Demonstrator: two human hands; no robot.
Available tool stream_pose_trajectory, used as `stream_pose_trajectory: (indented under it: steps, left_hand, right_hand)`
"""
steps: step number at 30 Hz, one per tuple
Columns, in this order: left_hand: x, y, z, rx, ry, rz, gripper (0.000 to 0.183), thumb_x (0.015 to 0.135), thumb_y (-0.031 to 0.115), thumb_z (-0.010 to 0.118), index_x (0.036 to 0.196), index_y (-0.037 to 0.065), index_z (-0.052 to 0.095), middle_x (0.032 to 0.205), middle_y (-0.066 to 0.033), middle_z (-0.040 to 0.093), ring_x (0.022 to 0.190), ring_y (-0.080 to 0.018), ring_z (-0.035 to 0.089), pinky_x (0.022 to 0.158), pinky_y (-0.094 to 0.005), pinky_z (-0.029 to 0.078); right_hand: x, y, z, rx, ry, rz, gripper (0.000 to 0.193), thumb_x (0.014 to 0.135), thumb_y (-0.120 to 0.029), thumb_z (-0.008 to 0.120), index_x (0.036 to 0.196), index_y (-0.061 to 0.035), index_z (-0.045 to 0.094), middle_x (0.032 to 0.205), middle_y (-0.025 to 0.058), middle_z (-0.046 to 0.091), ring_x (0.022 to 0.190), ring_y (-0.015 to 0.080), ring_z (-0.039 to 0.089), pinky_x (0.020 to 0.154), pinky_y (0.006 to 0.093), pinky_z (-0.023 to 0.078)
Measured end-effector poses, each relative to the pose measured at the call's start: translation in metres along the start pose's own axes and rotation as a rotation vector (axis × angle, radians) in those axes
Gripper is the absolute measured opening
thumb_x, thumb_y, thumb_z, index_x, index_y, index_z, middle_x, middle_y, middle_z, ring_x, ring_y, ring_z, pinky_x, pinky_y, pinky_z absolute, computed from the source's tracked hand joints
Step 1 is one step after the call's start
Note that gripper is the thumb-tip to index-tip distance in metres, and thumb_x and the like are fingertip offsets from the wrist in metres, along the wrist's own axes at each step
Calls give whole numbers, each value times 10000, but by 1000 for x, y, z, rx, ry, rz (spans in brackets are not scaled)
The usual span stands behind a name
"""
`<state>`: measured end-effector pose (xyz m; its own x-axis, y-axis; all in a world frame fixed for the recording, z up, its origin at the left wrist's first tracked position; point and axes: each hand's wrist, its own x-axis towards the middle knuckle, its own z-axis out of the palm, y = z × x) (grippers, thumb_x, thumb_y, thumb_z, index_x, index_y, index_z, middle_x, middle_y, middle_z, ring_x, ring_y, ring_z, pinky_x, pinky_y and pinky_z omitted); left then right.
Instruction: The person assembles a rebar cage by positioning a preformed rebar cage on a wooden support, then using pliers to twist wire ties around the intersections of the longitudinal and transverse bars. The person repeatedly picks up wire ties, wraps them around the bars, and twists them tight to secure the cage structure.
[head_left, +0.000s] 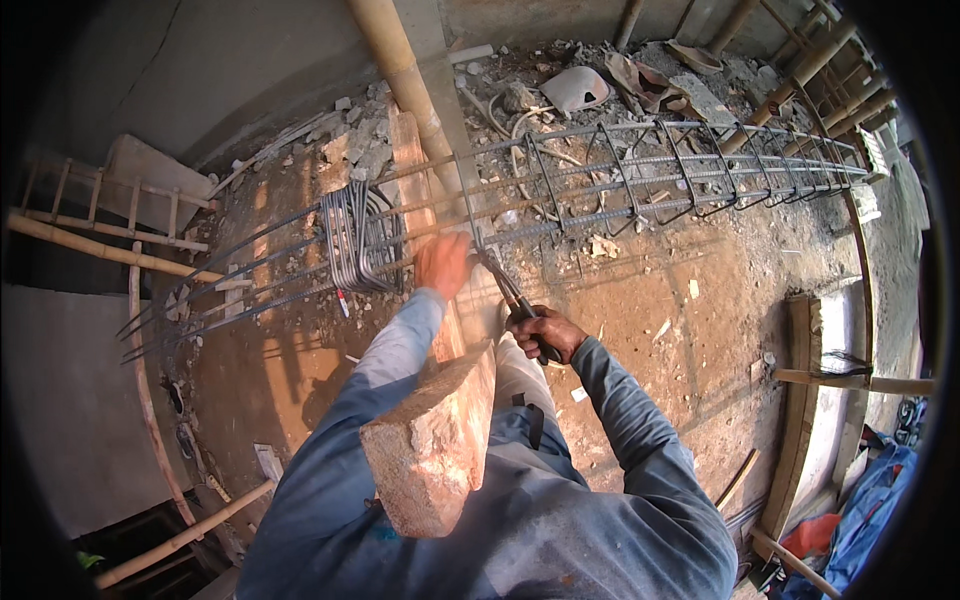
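Observation:
A long cage of steel rebar [690, 172] runs across in front of me, its bars joined by square stirrups on the right. In my right hand [548, 334] is a pair of pincers [508, 285], the fingers wrapped round the dark handles. The jaws reach up to a stirrup [471, 200] at the middle of the cage. My left hand [444, 265] is at the lower bars just left of the jaws; its fingers are smeared by motion. Farther left, a bundle of loose stirrups [350, 235] hangs on the bars.
A thick wooden beam [430, 440] stretches from my lap under the cage. Behind it slants a bamboo pole [405, 75]. Rubble and a broken white bowl-like piece [575, 90] lie at the back. A bamboo ladder [110, 200] is left; blue cloth [870, 510] lies right.

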<state>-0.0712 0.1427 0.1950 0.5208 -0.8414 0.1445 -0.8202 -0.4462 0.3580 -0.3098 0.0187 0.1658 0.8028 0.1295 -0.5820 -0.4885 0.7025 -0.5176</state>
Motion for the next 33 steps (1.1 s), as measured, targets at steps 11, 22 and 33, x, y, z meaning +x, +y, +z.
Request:
stream_pose_trajectory:
  steps: [11,22,33]
  left_hand:
    - [-1,4,-1,-17,17,-23,350,865,245,837,1086,28,674,1018,-216,725,948,-457,708,826,-522,584]
    - [1,1,1,-6,-35,-48,389,827,229,860,1099,26,671,1020,-201,713,965,-436,697,833,-523,577]
    - [1,-1,8,53,-42,-53,391,804,208,869,1115,34,705,1039,-177,733,986,-412,707,866,-507,583]
  right_hand:
    - [-14,-32,29,-1034,309,-227,425,954,-346,702,1109,49,681,930,177,710,869,263,673,795,418,524]
    - [8,-7,34,-1067,458,-353,343,1010,-282,646,1064,55,678,936,328,695,913,502,682,794,544,522]
    - [51,45,31,-966,668,-524,250,1008,-200,634,1046,45,665,906,342,690,892,547,661,782,583,514]
